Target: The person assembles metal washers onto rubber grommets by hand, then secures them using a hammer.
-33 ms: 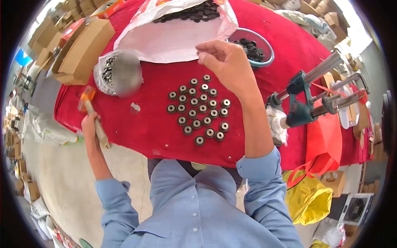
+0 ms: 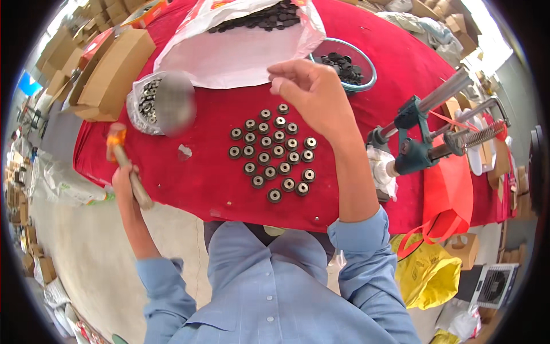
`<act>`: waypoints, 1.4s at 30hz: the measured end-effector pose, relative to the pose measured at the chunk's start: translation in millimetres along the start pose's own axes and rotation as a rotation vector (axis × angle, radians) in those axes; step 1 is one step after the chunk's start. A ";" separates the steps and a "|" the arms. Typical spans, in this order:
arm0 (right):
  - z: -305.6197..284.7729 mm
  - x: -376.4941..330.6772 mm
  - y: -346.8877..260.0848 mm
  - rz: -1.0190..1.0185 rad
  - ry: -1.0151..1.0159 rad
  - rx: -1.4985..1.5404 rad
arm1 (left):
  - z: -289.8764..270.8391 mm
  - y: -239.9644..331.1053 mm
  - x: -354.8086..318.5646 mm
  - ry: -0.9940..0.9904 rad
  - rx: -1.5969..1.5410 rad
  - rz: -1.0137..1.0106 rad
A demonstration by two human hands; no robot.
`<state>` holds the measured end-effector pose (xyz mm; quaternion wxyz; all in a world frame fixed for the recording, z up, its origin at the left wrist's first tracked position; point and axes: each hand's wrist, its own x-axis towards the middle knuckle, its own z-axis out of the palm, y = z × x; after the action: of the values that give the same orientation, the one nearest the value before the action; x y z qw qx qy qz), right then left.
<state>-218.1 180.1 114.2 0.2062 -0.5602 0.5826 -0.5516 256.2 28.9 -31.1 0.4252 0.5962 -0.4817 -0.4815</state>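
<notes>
Both hands are raised over the red table (image 2: 200,183). Left hand (image 2: 123,178) is wrapped around a wooden-handled hammer (image 2: 127,166) at the table's left edge. Right hand (image 2: 312,94) hovers with fingers curled together, possibly pinching something small, above the rows of black ring-shaped parts (image 2: 272,150) lying mid-table beside a clear bag (image 2: 157,103).

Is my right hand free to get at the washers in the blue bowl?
Probably yes. The right hand hovers just left of the blue bowl, which is open on top with nothing lying between them. Its fingers look pinched together, perhaps on something small; I can't tell.
</notes>
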 end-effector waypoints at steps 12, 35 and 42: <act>55.0 -160.6 -4.1 0.260 -0.245 0.197 | 225.6 12.3 -235.5 -0.573 0.009 0.544; -14.3 -68.9 79.9 0.156 -0.048 -0.497 | 238.5 11.0 -164.0 -0.568 0.847 0.805; -20.9 -69.0 74.1 0.377 -0.040 -0.436 | 233.6 15.1 -164.9 -0.550 0.874 0.817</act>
<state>-247.8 232.0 29.8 0.1913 -0.4838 0.7772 -0.3542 12.0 178.4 -30.1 0.1539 0.3383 -0.9115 -0.1760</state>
